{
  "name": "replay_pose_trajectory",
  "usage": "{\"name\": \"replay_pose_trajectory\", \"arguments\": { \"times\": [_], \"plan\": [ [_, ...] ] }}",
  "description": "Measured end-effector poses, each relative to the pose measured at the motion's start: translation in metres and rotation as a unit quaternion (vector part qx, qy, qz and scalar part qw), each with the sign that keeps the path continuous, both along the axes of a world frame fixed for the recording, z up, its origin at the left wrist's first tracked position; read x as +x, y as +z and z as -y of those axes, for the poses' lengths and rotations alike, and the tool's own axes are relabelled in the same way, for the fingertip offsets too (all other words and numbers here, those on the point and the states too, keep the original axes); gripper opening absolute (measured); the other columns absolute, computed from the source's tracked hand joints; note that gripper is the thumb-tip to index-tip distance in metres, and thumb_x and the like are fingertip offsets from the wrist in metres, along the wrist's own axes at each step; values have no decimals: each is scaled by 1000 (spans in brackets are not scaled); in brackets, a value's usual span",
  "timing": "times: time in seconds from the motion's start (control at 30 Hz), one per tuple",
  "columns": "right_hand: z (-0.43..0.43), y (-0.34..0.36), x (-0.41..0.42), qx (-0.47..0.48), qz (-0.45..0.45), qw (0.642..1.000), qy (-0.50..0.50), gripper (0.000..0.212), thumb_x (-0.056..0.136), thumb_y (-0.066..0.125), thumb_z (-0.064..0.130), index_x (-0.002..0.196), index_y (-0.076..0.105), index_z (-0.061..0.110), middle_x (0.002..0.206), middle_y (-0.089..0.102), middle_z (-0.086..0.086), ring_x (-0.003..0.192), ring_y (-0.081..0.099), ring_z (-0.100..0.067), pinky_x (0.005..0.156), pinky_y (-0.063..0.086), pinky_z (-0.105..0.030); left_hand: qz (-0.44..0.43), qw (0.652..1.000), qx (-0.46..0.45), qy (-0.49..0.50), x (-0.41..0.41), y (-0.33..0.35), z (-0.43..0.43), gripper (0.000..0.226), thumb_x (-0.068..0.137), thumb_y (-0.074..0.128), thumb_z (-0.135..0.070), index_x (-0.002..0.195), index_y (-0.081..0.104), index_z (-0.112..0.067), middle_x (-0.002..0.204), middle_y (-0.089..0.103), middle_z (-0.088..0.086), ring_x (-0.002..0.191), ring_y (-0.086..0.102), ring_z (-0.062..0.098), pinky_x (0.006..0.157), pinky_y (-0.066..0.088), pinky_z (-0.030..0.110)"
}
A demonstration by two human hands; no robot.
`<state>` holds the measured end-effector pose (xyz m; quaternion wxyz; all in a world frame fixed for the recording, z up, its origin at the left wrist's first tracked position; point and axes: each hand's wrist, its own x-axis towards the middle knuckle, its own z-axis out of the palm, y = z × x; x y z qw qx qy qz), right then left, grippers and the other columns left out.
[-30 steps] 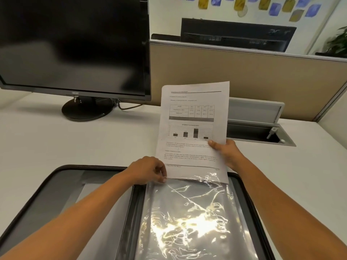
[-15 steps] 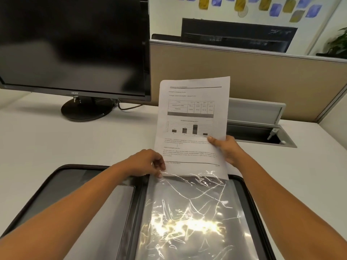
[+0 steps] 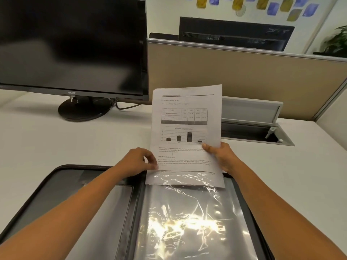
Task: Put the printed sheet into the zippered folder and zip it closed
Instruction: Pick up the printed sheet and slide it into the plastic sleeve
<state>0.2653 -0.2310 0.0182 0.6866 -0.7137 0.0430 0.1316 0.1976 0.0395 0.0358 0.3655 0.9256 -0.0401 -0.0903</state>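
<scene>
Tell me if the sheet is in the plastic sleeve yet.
Barely in: only the bottom strip of the sheet lies under the sleeve; the rest sticks out, gripped by the right hand.

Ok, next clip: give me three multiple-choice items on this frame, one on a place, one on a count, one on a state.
1. Where is the bottom edge of the printed sheet? A. inside a drawer B. just inside the mouth of the clear sleeve C. on the floor
2. How many bars does the sheet's bar chart show? A. two B. four C. seven
3. The folder is: A. zipped shut B. standing upright C. lying open
Answers: 1 B, glints of plastic overlie the sheet's lowest strip; 2 B, four dark bars stand in a row; 3 C, both halves lie flat with the zip edge undone.
</scene>
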Motion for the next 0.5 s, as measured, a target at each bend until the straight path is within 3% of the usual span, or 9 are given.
{"name": "replay_pose_trajectory", "arguments": {
  "times": [0.1, 0.17, 0.23, 0.33, 0.5],
  "plan": [
    [3, -3, -6, 15, -11, 1000, 10, 17, 79, 68, 17, 93, 59, 18, 96, 67, -6, 83, 67, -21, 64, 59, -31, 61, 969, -137, 195, 7, -9, 2, 30, 84, 65, -20, 113, 58, -13, 108, 56, -1, 92, 53, 16, 75, 42, 23],
    [3, -2, -9, 15, -23, 1000, 12, 19, 79, 67, 17, 96, 59, 16, 97, 67, -7, 83, 67, -21, 63, 58, -31, -5, 932, -266, 248, 12, -11, 6, 44, 89, 58, -16, 130, 45, -7, 121, 53, 9, 101, 53, 22, 86, 44, 31],
    [2, -1, -10, 18, -38, 999, 11, 24, 79, 68, 15, 101, 58, 13, 102, 66, -10, 85, 66, -24, 67, 57, -34, -81, 893, -366, 249, 15, -11, 13, 41, 94, 50, -12, 133, 41, -4, 123, 56, 16, 98, 57, 24, 84, 47, 34],
    [1, -1, -12, 33, -45, 998, 4, 33, 79, 68, 13, 110, 57, 8, 108, 65, -15, 90, 65, -28, 73, 56, -38, -102, 891, -383, 223, 18, -9, 23, 25, 97, 40, -8, 118, 53, -5, 121, 60, 18, 90, 61, 24, 74, 52, 35],
    [-2, -6, -15, 8, -30, 999, -29, 30, 81, 66, 28, 108, 59, 18, 112, 66, -10, 95, 64, -27, 79, 54, -41, -121, 905, -326, 245, 22, -13, 34, 30, 94, 41, -1, 124, 44, 1, 124, 56, 22, 109, 56, 37, 96, 46, 50]
  ]
}}
